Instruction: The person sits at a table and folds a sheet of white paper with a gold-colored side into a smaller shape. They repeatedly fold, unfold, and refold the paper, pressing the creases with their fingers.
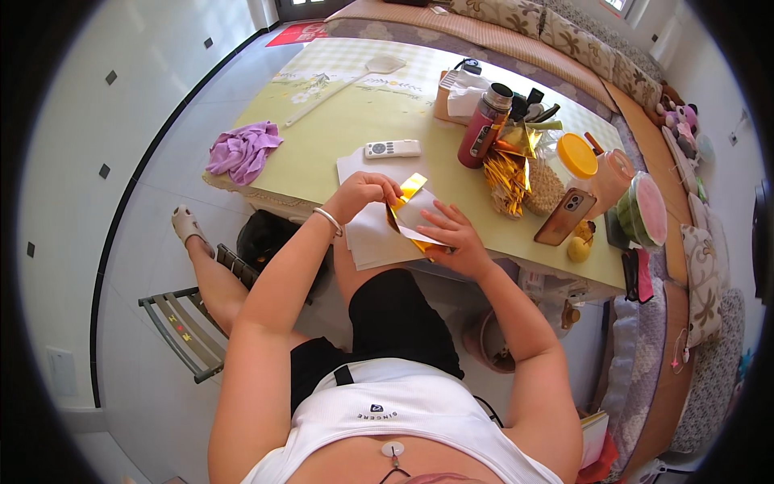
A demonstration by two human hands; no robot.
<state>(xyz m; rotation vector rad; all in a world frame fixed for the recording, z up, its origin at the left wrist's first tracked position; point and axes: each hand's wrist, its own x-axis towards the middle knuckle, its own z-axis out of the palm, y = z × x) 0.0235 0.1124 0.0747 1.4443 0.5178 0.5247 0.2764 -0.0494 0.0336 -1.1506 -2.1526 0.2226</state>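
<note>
Head cam: L hand (368, 196) pinches gold foil (412, 186); R hand (459, 241) part-spread at other end, grip unclear; prob. mid-fold, next needs firm crease.

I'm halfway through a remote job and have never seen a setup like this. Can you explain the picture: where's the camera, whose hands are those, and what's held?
There is no machine here. A wide fisheye camera on the person's head looks down, so straight edges bend near the rim, and picture left is the person's left.

Both bare hands are theirs. The left hand pinches gold foil. The right hand is spread at the white paper beside it; whether it grips is unclear.

On the table are loose white sheets, a remote control, a purple cloth and a fly swatter. Toward the right stand a red flask and a yellow-lidded jar.
</note>
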